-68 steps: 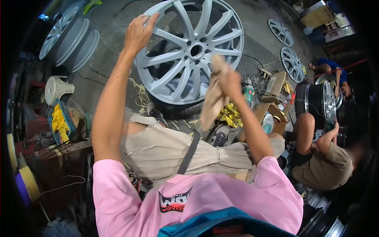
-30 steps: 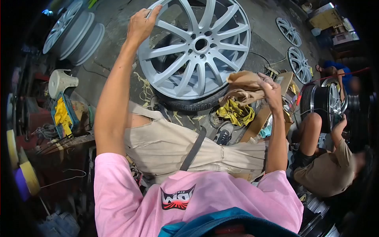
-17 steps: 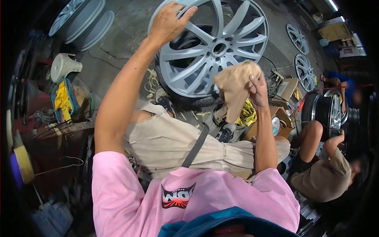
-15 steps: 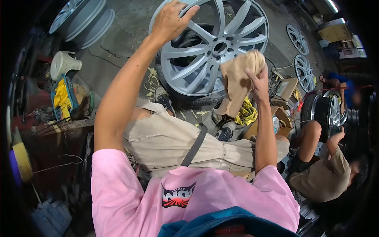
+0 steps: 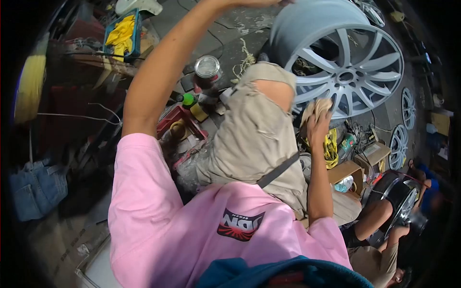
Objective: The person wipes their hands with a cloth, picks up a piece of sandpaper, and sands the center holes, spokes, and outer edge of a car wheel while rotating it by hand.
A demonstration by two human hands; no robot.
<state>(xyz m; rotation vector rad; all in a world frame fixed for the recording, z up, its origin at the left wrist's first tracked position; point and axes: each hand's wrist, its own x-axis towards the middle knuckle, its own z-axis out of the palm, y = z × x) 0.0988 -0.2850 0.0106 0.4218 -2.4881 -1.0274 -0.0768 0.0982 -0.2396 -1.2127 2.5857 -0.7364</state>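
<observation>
A silver-grey multi-spoke wheel rim [image 5: 346,76] stands tilted before me, its barrel showing on the left and its spoked face turned to me and rightward. At the top edge of the view, my left hand [image 5: 269,2] is near the rim's upper barrel; most of it is cut off, so its fingers cannot be made out. My right hand [image 5: 317,128] is closed round a crumpled tan cloth [image 5: 312,108] at the lower edge of the rim, by the spoke ends. Whether the cloth touches the metal I cannot tell.
Left are a blue crate [image 5: 137,36] with yellow cloth, a paint can [image 5: 207,67] and a red tray [image 5: 181,117]. Right are a cardboard box [image 5: 346,172], a yellow cloth bundle [image 5: 331,150], loose rims [image 5: 398,146] and another person [image 5: 379,259] at a wheel.
The rim has gone from lying flatter to tilted, with its barrel now showing. My left hand has moved to the top edge of view. The cloth in my right hand has lowered to the rim's edge.
</observation>
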